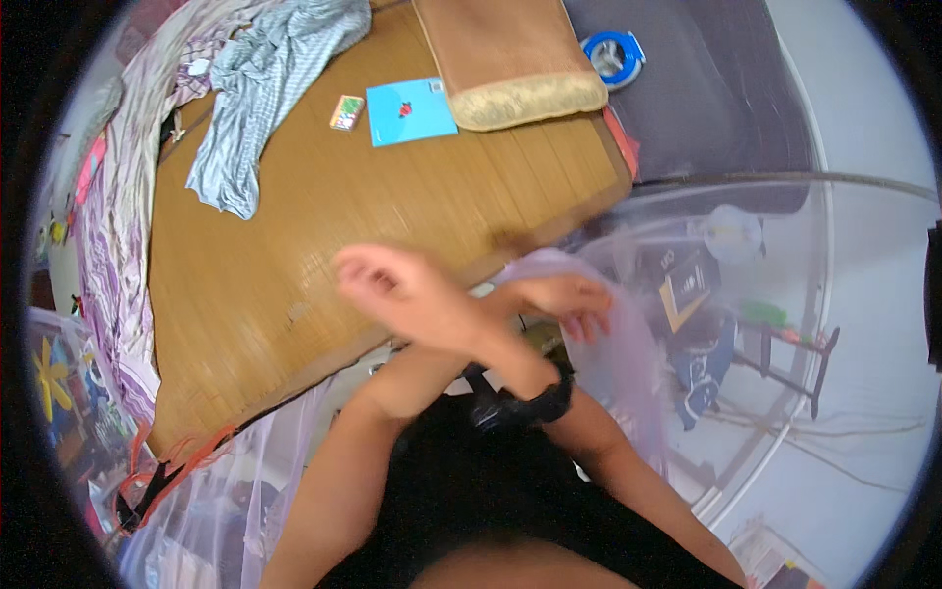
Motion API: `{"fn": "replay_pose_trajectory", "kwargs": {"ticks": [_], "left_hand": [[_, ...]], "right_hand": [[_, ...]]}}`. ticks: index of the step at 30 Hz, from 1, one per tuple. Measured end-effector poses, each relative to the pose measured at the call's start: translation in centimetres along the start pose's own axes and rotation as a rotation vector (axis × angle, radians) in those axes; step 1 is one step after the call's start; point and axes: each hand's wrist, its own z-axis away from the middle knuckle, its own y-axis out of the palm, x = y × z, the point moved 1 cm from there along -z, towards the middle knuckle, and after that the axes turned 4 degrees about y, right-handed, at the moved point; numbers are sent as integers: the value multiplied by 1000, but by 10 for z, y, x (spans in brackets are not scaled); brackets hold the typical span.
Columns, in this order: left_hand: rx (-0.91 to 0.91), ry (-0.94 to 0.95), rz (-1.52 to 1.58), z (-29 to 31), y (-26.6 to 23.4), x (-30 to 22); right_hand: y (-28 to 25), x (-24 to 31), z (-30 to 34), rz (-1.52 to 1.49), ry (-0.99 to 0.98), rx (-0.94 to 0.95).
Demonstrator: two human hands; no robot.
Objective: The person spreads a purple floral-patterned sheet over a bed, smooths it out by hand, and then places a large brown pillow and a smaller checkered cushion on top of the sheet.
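The forearms cross, the right over the left, so the right hand is out to the left above the bed and the left hand is to the right, beside the pale lilac net; the right fingers look curled in, though blur and angle mean I cannot tell whether they hold anything; the left fingers look loosely parted and bent, and I cannot tell whether they pinch the mesh. The step in hand seems to be handling the net at the bed's edge; the next move would seem to call for uncrossing the arms and a sure, gentle grip on the cloth.

The net, just beside and below the left fingers, is sheer, fine and softly gathered; under the right fingers the bed surface is smooth, brown and finely slatted; beyond them lie a crumpled striped cloth, a flat blue booklet and a small boxy packet; farther off is a tan rectangular pad with a patterned, paler border.
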Motion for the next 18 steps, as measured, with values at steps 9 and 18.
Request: {"fn": "replay_pose_trajectory", "kwargs": {"ticks": [9, 18], "left_hand": [[-745, -208, 53, 100, -128, 40], [-1514, 109, 296, 289, -173, 49]], "right_hand": [[-231, -201, 153, 1319, 295, -51], [-245, -335, 450, 948, 1411, 18]]}}
